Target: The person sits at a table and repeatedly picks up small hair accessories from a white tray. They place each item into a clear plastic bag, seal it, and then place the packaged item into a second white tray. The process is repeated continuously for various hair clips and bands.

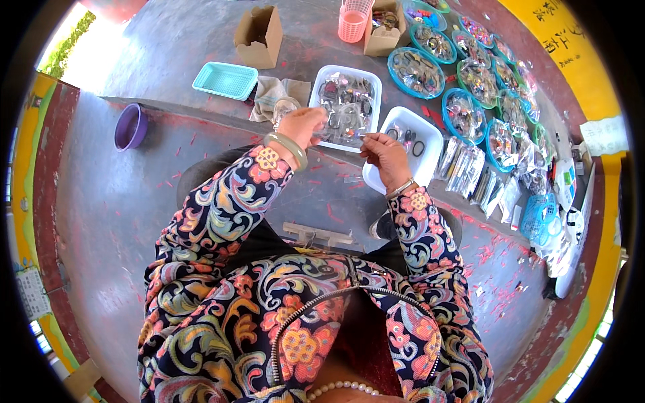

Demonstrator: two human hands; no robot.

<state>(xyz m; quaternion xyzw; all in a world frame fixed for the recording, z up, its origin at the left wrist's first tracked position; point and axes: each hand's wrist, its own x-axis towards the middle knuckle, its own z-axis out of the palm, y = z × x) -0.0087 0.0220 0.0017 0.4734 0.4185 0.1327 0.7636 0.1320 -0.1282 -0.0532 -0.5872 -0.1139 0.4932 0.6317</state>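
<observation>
My left hand (302, 125), with a pale bangle at its wrist, is closed near the left edge of a white tray (322, 75). Clear plastic seems to show at its fingertips, but I cannot tell its exact form. The tray holds many small dark items in clear bags (351, 114). My right hand (388, 158) pinches a small, light-coloured thing (363, 136) at that tray's near right corner; its kind is too small to make out. Under this hand stands a second white tray (431, 138), holding several dark rings (418, 148) and other small pieces.
Blue and green round baskets (415, 72) with bagged goods crowd the right, beside rows of clear packets (460, 161). Leftward are a turquoise basket (225, 80), a cloth (275, 94) and a purple basin (131, 126). A cardboard box (262, 40) and pink basket (353, 23) stand farther back.
</observation>
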